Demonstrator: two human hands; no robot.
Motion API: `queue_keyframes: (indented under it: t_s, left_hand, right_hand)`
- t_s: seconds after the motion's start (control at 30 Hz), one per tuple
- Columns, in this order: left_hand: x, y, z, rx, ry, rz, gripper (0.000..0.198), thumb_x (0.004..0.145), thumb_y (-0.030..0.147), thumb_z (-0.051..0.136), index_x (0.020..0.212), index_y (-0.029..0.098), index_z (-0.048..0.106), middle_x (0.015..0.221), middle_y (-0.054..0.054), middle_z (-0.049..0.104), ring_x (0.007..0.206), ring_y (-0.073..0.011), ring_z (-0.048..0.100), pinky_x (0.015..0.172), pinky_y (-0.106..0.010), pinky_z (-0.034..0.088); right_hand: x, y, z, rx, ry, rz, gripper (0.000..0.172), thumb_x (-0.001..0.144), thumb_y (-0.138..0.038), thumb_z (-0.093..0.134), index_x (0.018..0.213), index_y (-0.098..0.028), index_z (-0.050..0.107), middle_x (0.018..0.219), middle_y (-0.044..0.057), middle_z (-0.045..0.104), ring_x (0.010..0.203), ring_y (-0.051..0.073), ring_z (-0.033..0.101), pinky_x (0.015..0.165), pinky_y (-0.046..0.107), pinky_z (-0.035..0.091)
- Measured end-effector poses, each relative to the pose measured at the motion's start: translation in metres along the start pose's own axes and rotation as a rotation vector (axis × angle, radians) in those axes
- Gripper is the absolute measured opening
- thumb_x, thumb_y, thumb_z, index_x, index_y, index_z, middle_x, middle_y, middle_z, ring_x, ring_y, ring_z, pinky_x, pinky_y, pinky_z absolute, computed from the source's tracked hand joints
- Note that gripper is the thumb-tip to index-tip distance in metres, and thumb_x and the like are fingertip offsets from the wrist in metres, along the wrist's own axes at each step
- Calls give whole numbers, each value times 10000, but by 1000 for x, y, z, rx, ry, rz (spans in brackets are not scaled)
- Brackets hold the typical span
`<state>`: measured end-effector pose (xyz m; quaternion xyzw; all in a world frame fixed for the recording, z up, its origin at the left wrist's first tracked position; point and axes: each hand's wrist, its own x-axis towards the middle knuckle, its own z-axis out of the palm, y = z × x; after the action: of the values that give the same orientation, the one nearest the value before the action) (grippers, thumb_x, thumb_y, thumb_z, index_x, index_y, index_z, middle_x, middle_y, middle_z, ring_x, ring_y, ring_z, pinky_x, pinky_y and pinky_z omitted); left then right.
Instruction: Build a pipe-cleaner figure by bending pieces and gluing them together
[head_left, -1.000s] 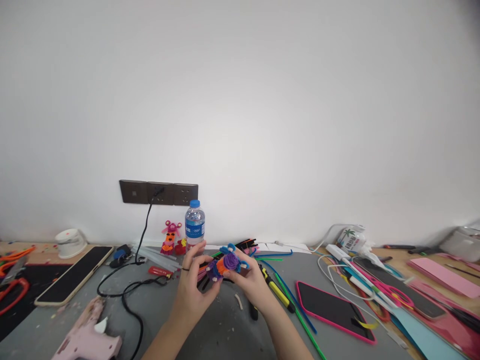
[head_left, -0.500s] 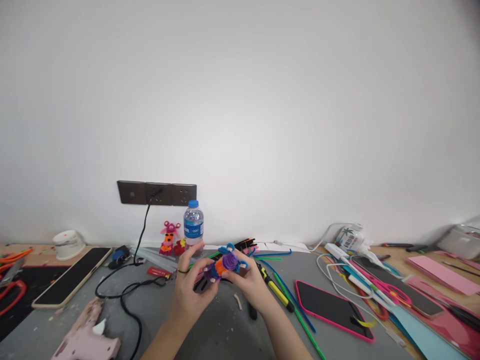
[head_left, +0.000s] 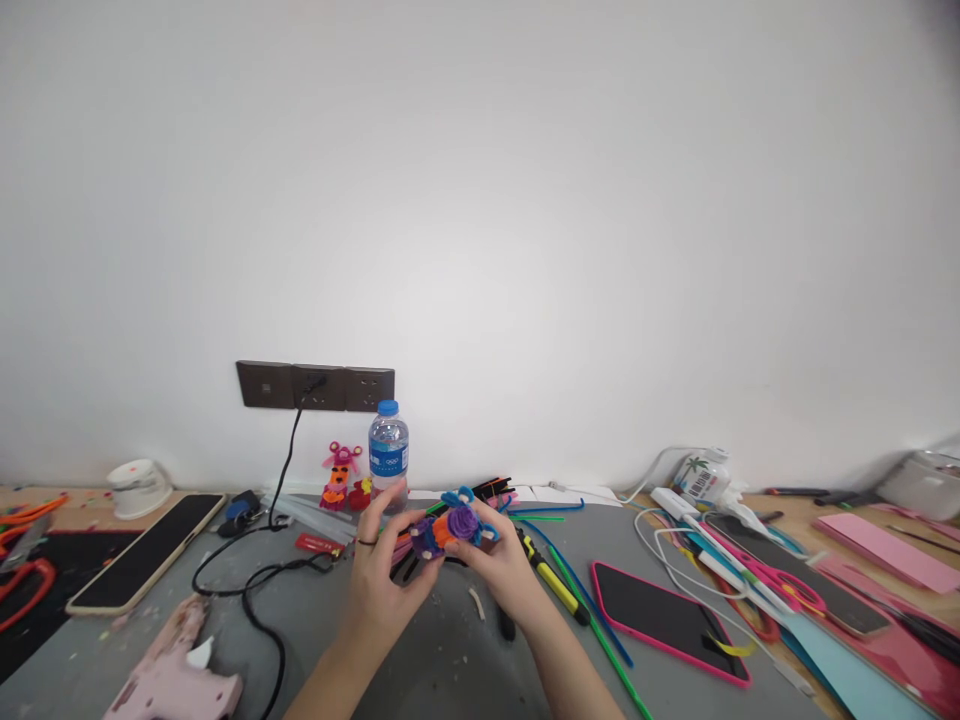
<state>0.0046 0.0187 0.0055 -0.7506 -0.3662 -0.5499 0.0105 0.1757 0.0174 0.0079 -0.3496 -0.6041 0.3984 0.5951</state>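
Craft figure [head_left: 463, 521] in purple, orange and blue is held up between two hands above a gray surface [head_left: 420, 665]. The left hand [head_left: 384, 572] (a dark band rings one finger) pinches the figure's left end between thumb and fingertips, while the right hand [head_left: 501, 572] grips the other end, its thumb laid across the front just below a purple coil. Beyond the left hand's raised fingers, a blue-capped water bottle [head_left: 388, 460] stands upright beside a pink-and-orange figure [head_left: 340, 480], both in front of a white wall [head_left: 525, 250]. A black cable [head_left: 291, 455] runs from a dark socket panel [head_left: 262, 385] down to the surface, where it loops left of the hands. At lower left lies a pale pink glue gun [head_left: 176, 680], cut off by the frame, with a beige-edged phone [head_left: 146, 555] and a white tub [head_left: 140, 492] farther back. Right of the right hand, a yellow-and-black tool [head_left: 556, 580] lies near long green and blue sticks [head_left: 613, 637], with a pink-cased phone [head_left: 667, 620] beside them. Pink-handled scissors [head_left: 799, 592] sit farther right, among cords and colored sheets.
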Motion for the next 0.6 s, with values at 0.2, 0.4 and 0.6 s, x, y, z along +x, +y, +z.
queue_keyframes:
  t_s: [0.2,0.4,0.6]
  left_hand:
    - [-1,-2,1,11,12,35,261,816,143,603,1066,217,585,1338,-136,471,1222,-318,524,979,-488,496]
    - [-2,-5,1,13,0,36,283,781,124,603,1046,222,582,1341,-132,463,1238,-336,501,994,-505,484]
    - [-2,-6,2,15,27,50,301,763,104,601,1037,227,579,1339,-128,462,1218,-343,505,984,-524,478]
  right_hand:
    - [0,-7,2,-9,-17,-13,215,745,-384,786,875,-224,725,922,41,686,908,227,630,846,313,503]
    - [0,-13,2,-73,-34,-14,240,747,-428,772,851,-219,716,908,59,681,899,252,637,846,344,514]
    - [1,-13,2,-80,-25,-54,233,744,-439,771,841,-235,716,867,50,681,870,253,629,822,345,508]
